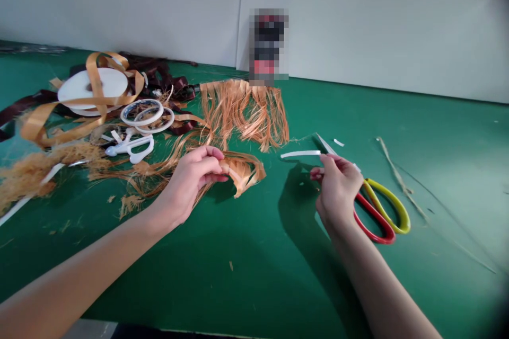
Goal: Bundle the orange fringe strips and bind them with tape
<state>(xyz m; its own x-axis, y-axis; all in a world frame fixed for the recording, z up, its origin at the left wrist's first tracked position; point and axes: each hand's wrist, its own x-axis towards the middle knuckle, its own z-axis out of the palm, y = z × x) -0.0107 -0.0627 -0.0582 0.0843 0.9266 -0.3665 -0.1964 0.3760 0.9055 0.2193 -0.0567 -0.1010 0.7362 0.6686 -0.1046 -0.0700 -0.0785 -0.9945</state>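
Note:
Between the thumb and fingers of my left hand [194,183] is a piece of golden fringed ribbon [247,172], its uncut end curling out to the right and its strands trailing left. My right hand [338,177] pinches a narrow white strip of tape [300,154] by one end, and the strip points left toward the ribbon. Under and beside my right hand lie scissors [387,204] with one red and one yellow handle, their blade tip showing past my fingers. A gap separates the tape from the ribbon.
Fringed golden ribbon [244,111] lies spread at the back. On the left are a white ribbon spool [93,87], rolls of white tape [142,112], white-handled scissors [139,148] and frayed fibres [24,183]. A thin twisted strand [401,180] is on the right.

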